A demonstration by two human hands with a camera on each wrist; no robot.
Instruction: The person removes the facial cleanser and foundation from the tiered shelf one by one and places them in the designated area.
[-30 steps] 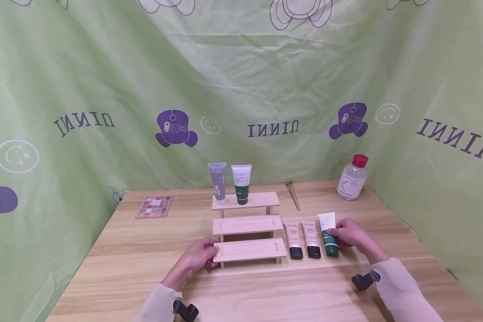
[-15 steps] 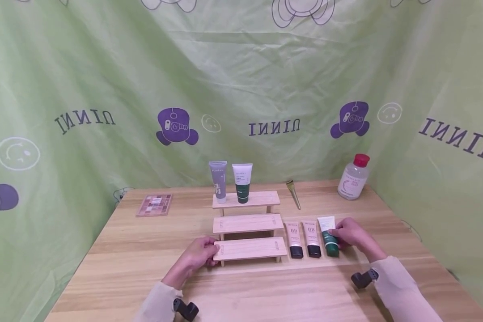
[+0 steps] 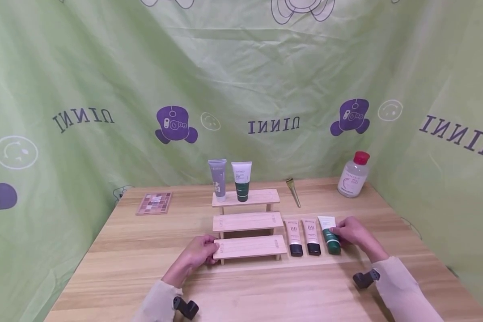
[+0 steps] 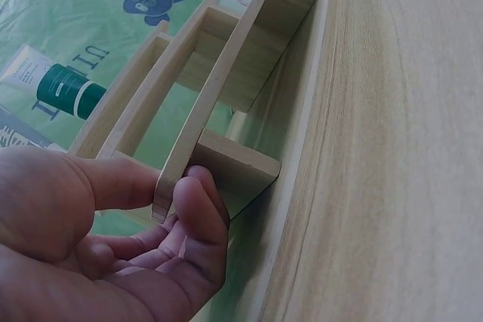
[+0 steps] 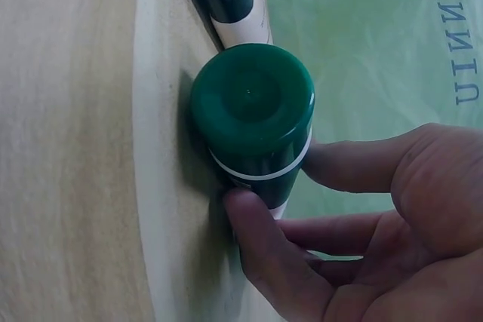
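My left hand (image 3: 197, 252) pinches the left end of the lowest step of a three-step wooden stand (image 3: 249, 247), thumb on top and fingers curled underneath in the left wrist view. To the right of the stand, my right hand (image 3: 352, 232) holds a white and green squeeze tube (image 3: 327, 222) between thumb and fingers. Its green cap (image 5: 253, 99) faces the right wrist camera. Beside that tube lie two pink BB cream tubes (image 3: 293, 231) with black caps. On the top step stand a grey-purple tube (image 3: 218, 181) and another white and green tube (image 3: 242, 179).
An eyeshadow palette (image 3: 154, 204) lies at the back left of the table (image 3: 145, 273). Behind the BB creams is a gold-coloured brush (image 3: 293, 192). A clear bottle with a red cap (image 3: 353, 176) stands at the back right. Green patterned cloth (image 3: 233, 80) hangs around the table.
The top end of the white and green tube in my right hand has come down level with the pink tubes, and the tube has turned slightly. My left hand stays on the stand.
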